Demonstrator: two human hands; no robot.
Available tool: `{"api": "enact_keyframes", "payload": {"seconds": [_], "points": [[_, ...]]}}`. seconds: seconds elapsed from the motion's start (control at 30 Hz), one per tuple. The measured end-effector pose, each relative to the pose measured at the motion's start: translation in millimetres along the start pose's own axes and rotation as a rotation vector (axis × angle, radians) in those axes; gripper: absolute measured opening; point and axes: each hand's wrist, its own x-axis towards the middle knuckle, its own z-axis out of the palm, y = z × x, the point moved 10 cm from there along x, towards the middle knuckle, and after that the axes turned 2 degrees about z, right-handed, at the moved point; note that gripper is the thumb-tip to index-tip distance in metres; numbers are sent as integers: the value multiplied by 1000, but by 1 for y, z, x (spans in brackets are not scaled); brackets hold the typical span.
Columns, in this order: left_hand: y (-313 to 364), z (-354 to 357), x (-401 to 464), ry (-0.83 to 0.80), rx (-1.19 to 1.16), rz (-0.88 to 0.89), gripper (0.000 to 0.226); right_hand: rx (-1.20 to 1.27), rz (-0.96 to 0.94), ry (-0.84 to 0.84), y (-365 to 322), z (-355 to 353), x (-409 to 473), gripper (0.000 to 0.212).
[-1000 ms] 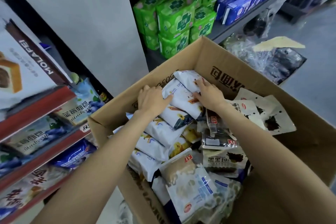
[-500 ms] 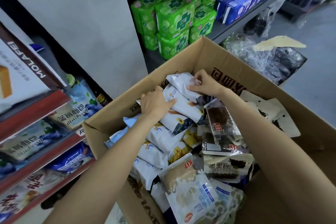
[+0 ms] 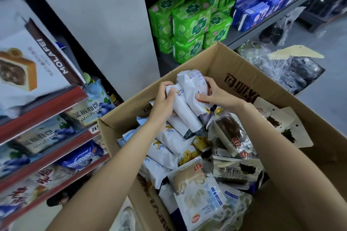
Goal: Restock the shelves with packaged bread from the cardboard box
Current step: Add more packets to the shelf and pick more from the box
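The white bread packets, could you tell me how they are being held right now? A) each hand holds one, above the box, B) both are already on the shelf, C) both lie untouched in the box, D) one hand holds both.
A: the left hand grips one white bread packet and the right hand another, raised above the cardboard box.

Both bare arms reach forward and slightly upward, the forearms coming close together toward the wrists. The left hand point(image 3: 163, 104) has its fingers curled around a white bread packet point(image 3: 185, 116), the back of the hand turned to the camera. The right hand point(image 3: 216, 93) grips a second white packet point(image 3: 195, 90) from the other side, thumb in front, fingers wrapped behind. The two hands are near each other.
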Motion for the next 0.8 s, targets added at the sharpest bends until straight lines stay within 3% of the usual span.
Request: {"api": "enact_keyframes", "payload": {"seconds": [0.03, 0.13, 0.2, 0.33, 0.47, 0.6, 0.7, 0.8], "points": [[-4, 1, -3, -4, -47, -45, 3, -16, -3, 6, -1, 3, -2, 76], [-5, -9, -9, 40, 100, -42, 28, -59, -12, -1, 0, 7, -1, 63], [-4, -20, -11, 70, 199, -36, 32, -68, 4, -9, 3, 7, -2, 63], [-18, -21, -24, 39, -55, -192, 33, -45, -19, 47, -8, 7, -13, 76], [3, -13, -43, 46, -215, -73, 27, 86, -78, 128, -47, 20, -50, 60], [33, -21, -70, 24, -384, 7, 48, 157, -200, 171, -94, 41, -83, 31], [41, -75, -102, 162, -440, 51, 57, 183, -249, 279, -124, 51, -101, 43], [43, -148, -148, 318, -509, 71, 52, 165, -334, 271, -162, 77, -113, 58]]}}
